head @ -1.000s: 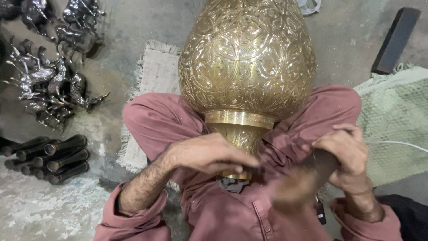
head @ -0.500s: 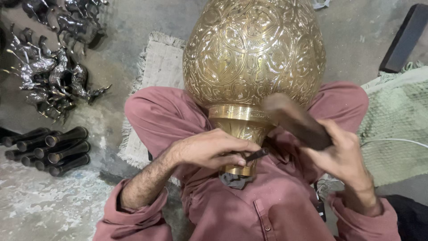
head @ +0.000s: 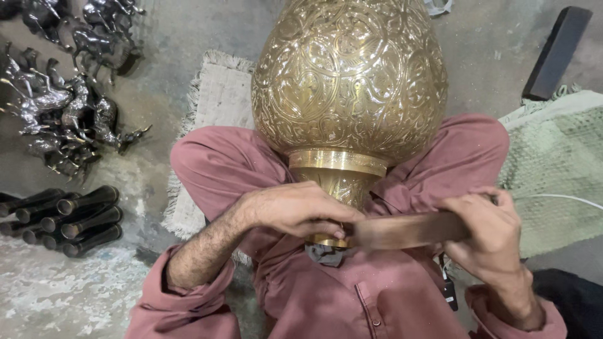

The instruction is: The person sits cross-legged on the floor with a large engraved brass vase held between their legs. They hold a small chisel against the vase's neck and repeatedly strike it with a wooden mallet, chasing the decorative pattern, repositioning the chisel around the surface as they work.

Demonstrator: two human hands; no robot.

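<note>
A large engraved brass vase (head: 352,81) lies between my knees with its narrow foot toward me. My left hand (head: 301,210) curls around the foot of the vase and pinches a thin tool against it; the tool's tip is hidden under my fingers. My right hand (head: 487,235) grips a brown wooden mallet (head: 402,229), blurred with motion, lying level with its head close to my left fingers. Both arms are in dusty pink sleeves.
Dark metal horse figurines (head: 63,100) are heaped at the upper left, with several dark metal tubes (head: 69,220) below them. A pale fringed mat (head: 217,107) lies under my legs, a green cloth (head: 553,163) at right, and a black block (head: 559,53) at the upper right.
The mallet was raised over the vase's neck half a second ago; now it has swung down and lies level beside my left hand. My left hand stays on the foot.
</note>
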